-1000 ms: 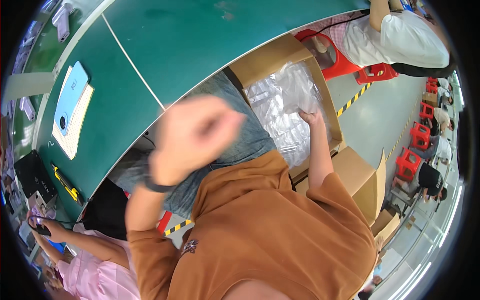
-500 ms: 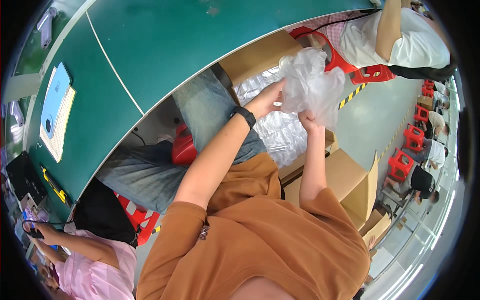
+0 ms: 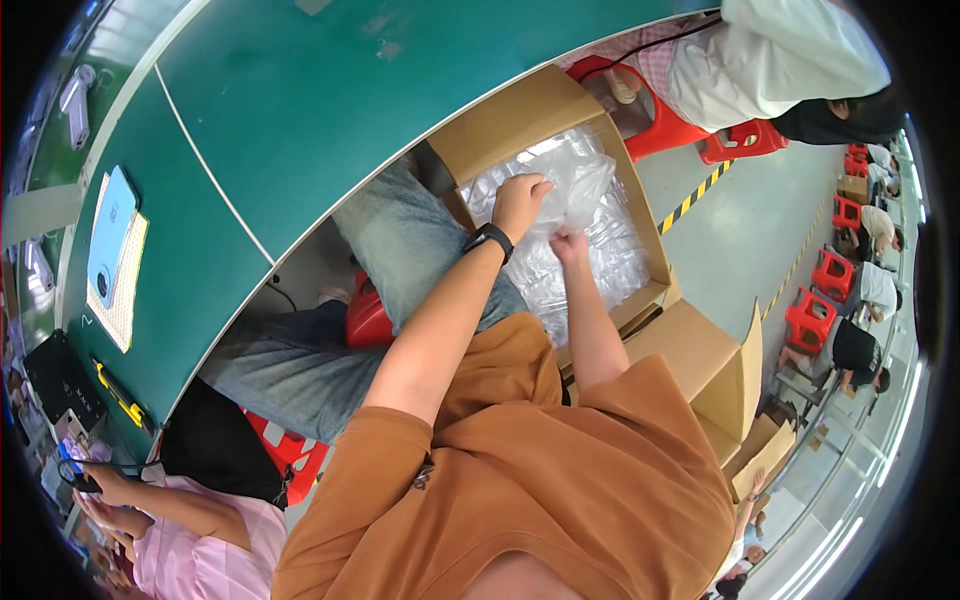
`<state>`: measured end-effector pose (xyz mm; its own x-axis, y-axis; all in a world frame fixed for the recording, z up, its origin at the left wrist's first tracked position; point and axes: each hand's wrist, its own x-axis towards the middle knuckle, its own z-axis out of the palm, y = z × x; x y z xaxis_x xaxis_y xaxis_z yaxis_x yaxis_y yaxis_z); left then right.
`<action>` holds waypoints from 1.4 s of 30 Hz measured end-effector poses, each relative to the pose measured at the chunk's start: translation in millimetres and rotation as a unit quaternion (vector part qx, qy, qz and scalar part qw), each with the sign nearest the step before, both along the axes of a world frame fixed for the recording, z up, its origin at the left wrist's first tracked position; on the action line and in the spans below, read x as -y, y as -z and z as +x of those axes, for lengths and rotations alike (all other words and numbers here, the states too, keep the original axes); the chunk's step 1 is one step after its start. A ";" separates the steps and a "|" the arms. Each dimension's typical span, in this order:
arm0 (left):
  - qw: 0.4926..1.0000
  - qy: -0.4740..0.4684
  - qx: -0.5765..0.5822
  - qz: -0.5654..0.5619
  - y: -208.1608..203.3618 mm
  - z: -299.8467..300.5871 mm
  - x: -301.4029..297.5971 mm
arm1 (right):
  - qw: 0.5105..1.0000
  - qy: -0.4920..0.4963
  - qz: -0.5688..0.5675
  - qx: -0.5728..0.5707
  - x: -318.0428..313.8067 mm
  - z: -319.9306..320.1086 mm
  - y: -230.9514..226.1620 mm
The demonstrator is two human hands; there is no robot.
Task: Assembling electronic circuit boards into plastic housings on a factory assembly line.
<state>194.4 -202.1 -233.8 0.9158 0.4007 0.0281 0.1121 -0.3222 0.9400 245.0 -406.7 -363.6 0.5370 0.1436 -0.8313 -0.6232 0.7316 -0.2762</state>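
My left hand [image 3: 520,207], below a black wristwatch [image 3: 488,240], is closed with its fingers pinching the upper left of a crumpled clear plastic bag [image 3: 578,185]. Close beside it, my right hand [image 3: 569,246] makes a fist on the bag's lower edge. Both hands are over an open cardboard box [image 3: 515,112]. Shiny clear plastic packaging [image 3: 615,270] fills the box, and the thin bag overlaps it, so where one ends and the other begins is hard to see.
The green table [image 3: 330,90] runs along the left, carrying a blue phone [image 3: 112,225] on a notepad and a yellow-black utility knife [image 3: 122,395]. Another open carton [image 3: 700,350] stands right. Co-workers in white [image 3: 770,70] and pink [image 3: 205,535] sit nearby; red stools [image 3: 810,318] line the right.
Both hands have come down and to the left with the plastic bag, from above the box's far edge to over its contents. The bag is lower and more stretched out.
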 end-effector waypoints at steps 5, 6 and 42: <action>0.985 0.086 -0.061 -0.135 -2.6 4.4 -3.8 | 0.997 0.053 0.028 -0.041 -6.5 -26.7 53.5; 0.979 0.095 -0.064 -0.166 -5.1 2.6 -2.5 | 0.997 0.061 0.030 -0.043 -5.9 -29.1 55.2; 0.942 0.311 -0.088 -0.088 -81.1 -99.1 6.2 | 0.742 -0.560 -0.203 0.307 -14.7 -82.7 -265.0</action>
